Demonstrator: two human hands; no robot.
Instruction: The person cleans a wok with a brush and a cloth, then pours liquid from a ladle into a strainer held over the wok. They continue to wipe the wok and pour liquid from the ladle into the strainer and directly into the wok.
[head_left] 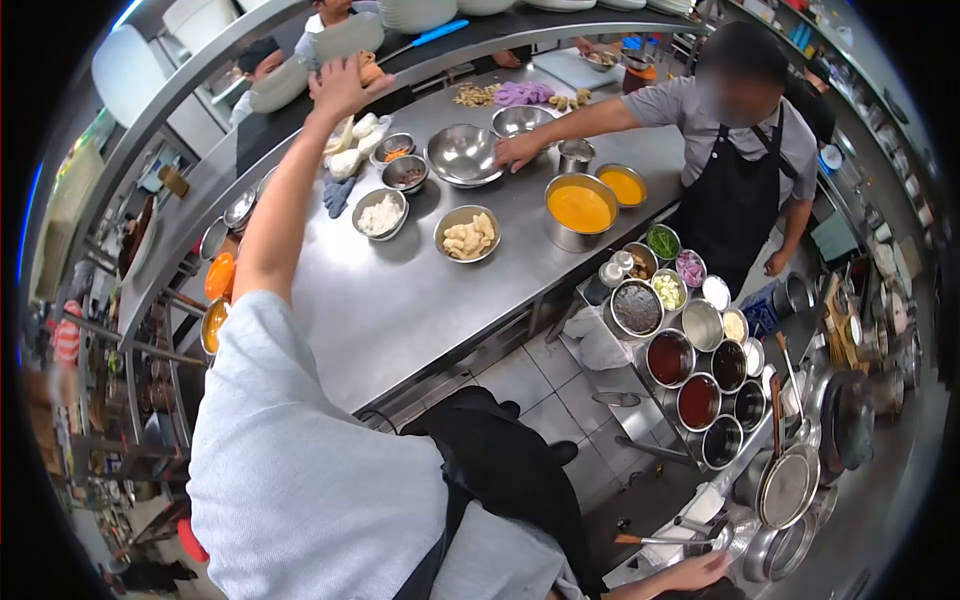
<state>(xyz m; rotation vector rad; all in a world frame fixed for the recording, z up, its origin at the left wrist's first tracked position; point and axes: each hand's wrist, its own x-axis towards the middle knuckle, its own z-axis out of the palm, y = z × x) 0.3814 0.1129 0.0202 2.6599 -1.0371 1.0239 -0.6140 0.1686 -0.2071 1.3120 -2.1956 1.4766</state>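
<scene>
My left hand (342,90) is raised at the overhead shelf, fingers spread. A small orange-brown thing (370,69) sits right beside its fingertips, and a white bowl (347,38) stands just behind them. Low at the right, my right hand (697,570) is stretched out flat, its fingertips close to a perforated metal ladle (737,532). A wooden-handled brush (640,540) lies just above that hand. On the steel table under my left arm are a bowl of white shredded food (380,215) and a bowl of pale yellow chunks (468,238).
Across the table (350,310), a co-worker in a black apron (735,180) reaches to an empty steel bowl (465,155). A pot of orange liquid (580,208) stands near the table's right end. Several sauce containers (698,402) crowd a side station, with a round strainer (787,488) beyond.
</scene>
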